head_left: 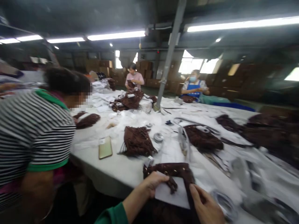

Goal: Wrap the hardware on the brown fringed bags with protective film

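In front of me at the table's edge is a dark brown bag (184, 168) with small gold studs along its top. A white sheet (177, 199) lies against it, with a bunched brown strip (172, 185) over the sheet. My left hand (155, 183) is closed on the bag's left side, its thumb over the sheet's upper corner. My right hand (206, 203) pinches the bag's right edge between thumb and fingers. The bag's lower part is dark and partly cut off by the frame.
A fringed brown bag (137, 141), a gold phone-like slab (105, 148) and a tape roll (158, 137) lie on the white-covered table (102, 172). Another roll (225, 205) sits by my right hand. A co-worker in stripes (49, 130) leans in at left. A pole (169, 59) rises mid-table.
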`<action>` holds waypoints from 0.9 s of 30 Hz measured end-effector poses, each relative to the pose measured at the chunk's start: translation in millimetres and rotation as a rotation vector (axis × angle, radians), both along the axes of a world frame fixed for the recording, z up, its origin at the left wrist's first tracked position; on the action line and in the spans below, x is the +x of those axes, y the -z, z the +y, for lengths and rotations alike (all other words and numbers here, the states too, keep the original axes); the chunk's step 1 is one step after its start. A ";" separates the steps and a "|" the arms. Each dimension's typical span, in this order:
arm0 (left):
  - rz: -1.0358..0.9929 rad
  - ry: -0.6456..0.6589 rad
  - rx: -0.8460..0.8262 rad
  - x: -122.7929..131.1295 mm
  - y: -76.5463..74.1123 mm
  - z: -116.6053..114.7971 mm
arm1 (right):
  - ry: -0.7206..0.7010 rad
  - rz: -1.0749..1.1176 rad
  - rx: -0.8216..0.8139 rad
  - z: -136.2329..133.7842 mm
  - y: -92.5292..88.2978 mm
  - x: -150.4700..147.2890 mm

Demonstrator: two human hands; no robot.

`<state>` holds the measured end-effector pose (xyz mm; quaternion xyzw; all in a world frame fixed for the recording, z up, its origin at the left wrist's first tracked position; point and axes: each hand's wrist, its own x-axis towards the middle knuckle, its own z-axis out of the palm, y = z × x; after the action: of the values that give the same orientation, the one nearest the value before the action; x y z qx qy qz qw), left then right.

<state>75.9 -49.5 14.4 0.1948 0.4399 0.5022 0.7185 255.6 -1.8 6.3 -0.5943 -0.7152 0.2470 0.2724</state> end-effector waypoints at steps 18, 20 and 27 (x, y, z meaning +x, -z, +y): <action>-0.104 -0.131 -0.078 -12.8 30.3 12.9 | -0.097 0.067 -0.097 -7.3 4.9 -36.6; -0.086 -0.117 -0.052 -15.0 30.7 13.0 | -0.024 0.056 0.022 -6.3 4.5 -37.3; -0.116 -0.041 0.103 -20.8 36.1 1.0 | -0.170 -0.194 -0.083 -8.8 5.7 -47.6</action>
<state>55.2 -48.5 -21.7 0.1929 0.3750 0.5492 0.7215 208.0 -10.6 0.6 -0.5635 -0.7750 0.2401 0.1553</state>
